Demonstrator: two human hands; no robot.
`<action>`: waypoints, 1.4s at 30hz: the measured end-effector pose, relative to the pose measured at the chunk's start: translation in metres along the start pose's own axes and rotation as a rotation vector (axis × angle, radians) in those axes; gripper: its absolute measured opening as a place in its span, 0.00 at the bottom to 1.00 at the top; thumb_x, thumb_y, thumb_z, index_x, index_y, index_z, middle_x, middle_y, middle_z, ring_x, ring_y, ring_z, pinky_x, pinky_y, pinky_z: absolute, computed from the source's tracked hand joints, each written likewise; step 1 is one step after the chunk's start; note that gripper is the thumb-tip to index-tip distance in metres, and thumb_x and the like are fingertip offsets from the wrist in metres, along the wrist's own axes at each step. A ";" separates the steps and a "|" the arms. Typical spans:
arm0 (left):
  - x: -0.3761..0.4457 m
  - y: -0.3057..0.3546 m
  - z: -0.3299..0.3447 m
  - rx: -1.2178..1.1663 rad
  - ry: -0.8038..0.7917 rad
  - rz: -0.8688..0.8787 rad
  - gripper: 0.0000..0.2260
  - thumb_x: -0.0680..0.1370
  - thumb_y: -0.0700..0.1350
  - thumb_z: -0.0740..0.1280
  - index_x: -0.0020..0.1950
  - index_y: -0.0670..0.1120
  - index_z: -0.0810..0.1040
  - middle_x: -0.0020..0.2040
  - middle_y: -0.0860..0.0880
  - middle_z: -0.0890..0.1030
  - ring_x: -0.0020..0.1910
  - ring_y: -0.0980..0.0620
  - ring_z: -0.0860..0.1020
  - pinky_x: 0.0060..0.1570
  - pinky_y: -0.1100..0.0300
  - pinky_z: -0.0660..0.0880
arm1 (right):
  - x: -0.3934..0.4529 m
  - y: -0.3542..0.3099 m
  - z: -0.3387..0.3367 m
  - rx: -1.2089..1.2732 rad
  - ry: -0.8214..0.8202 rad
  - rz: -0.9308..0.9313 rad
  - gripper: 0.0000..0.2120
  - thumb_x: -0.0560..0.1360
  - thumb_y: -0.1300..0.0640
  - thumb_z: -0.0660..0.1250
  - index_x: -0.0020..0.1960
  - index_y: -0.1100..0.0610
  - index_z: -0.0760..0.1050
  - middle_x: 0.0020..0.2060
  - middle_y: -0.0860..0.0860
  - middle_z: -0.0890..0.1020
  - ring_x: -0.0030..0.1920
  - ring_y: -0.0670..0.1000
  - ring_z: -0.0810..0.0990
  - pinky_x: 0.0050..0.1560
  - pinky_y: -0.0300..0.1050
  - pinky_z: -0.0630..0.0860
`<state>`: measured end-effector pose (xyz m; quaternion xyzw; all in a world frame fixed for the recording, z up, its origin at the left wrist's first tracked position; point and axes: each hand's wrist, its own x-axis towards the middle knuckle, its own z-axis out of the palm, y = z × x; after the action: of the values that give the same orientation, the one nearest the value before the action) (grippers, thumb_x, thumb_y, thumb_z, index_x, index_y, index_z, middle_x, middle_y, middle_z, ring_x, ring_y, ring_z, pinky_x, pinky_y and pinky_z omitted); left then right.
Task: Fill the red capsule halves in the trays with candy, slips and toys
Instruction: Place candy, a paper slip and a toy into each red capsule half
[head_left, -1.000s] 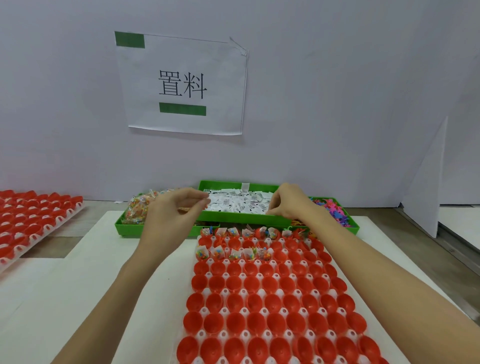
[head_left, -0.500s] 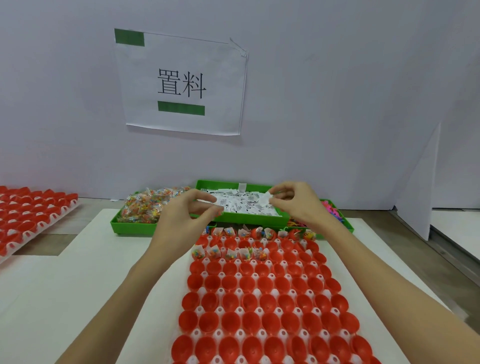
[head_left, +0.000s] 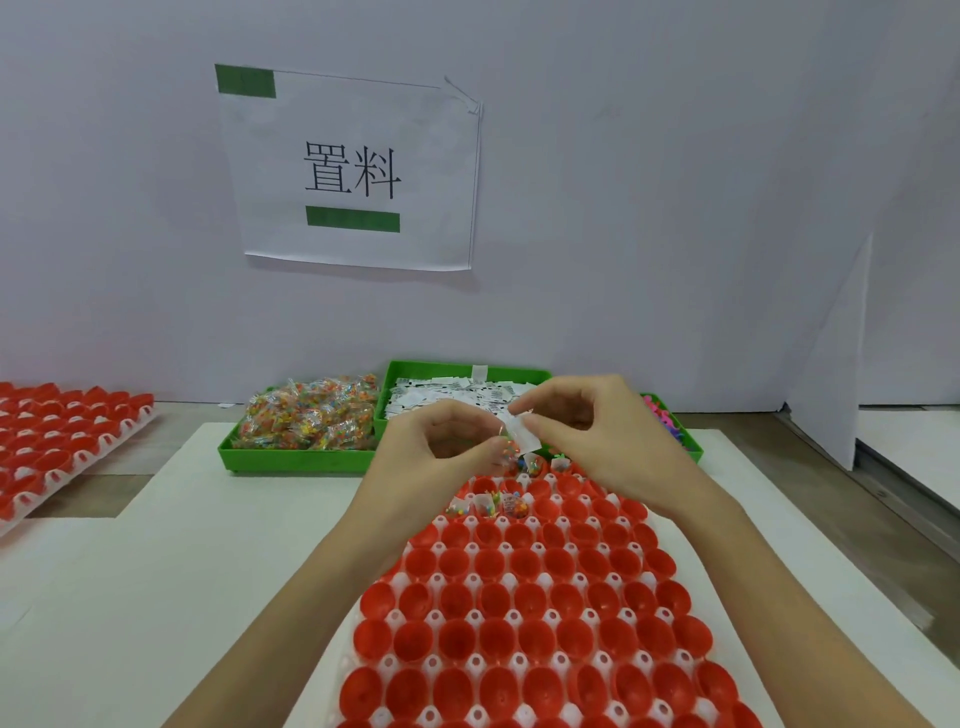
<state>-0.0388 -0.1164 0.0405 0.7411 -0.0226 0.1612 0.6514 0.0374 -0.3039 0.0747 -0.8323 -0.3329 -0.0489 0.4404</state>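
Head view: both hands have come back from the far green slip tray (head_left: 415, 370) to above the far rows of the capsule tray (head_left: 519, 618). Right hand (head_left: 597, 441) pinches a white slip (head_left: 522, 435); left hand (head_left: 441, 452) curls around a candy packet (head_left: 510, 451) (partly hidden). Only the far rows are filled; placing comes next, probably.

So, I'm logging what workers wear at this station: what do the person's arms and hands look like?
Both forearms are bare as far as the picture shows, with no sleeves in view. The left hand and right hand wear no gloves, and no rings, watch or bracelets are visible. Fingernails look short and unpainted.
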 end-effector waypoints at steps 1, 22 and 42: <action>-0.001 0.001 0.000 0.008 -0.001 0.013 0.06 0.75 0.37 0.77 0.51 0.44 0.85 0.44 0.45 0.87 0.43 0.48 0.87 0.47 0.61 0.82 | 0.000 -0.001 0.000 0.023 0.009 0.001 0.06 0.78 0.55 0.72 0.53 0.46 0.85 0.44 0.43 0.86 0.46 0.41 0.85 0.50 0.34 0.81; 0.005 -0.006 -0.010 0.301 -0.003 0.082 0.03 0.76 0.42 0.77 0.47 0.44 0.86 0.38 0.47 0.87 0.38 0.48 0.86 0.48 0.48 0.84 | 0.024 0.095 -0.028 -0.247 0.266 0.321 0.08 0.81 0.62 0.67 0.52 0.55 0.85 0.49 0.51 0.87 0.48 0.51 0.84 0.56 0.48 0.80; 0.008 -0.012 -0.011 0.339 -0.022 0.067 0.03 0.76 0.43 0.77 0.47 0.45 0.86 0.38 0.47 0.87 0.38 0.49 0.86 0.48 0.48 0.84 | 0.055 0.143 -0.053 -0.584 -0.070 0.413 0.08 0.74 0.55 0.77 0.41 0.54 0.79 0.41 0.50 0.82 0.39 0.46 0.78 0.36 0.39 0.71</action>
<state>-0.0308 -0.1029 0.0319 0.8410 -0.0270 0.1762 0.5109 0.1767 -0.3723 0.0274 -0.9740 -0.1445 -0.0232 0.1728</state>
